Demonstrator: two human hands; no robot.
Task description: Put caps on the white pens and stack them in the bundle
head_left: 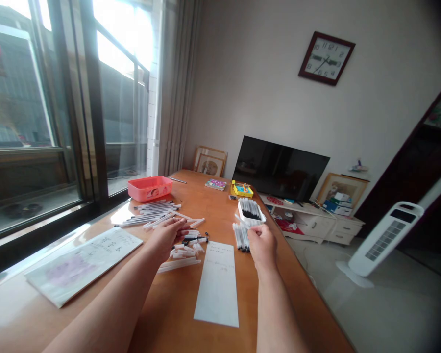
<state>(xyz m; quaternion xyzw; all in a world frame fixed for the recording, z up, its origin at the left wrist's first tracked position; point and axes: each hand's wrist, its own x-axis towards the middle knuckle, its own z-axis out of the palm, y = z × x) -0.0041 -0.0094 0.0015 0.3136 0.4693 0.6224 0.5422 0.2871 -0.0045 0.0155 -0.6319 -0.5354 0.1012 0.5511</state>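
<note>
My left hand (168, 237) reaches over a heap of white pen barrels and caps (185, 247) in the middle of the orange table (169, 304); its fingers curl and seem to pinch a small white piece. My right hand (261, 243) is closed in a loose fist beside a row of assembled pens (241, 237), just in front of a white box (251, 212) full of pens. What the right hand holds is hidden. A long white paper strip (218, 282) lies between my forearms.
A pink tray (150, 188) and more white pen tubes (152, 212) lie toward the window. An open booklet (84, 262) sits at the left. A yellow box (242, 189) and small book (215, 184) lie at the far end. A tower fan (384, 240) stands on the floor right.
</note>
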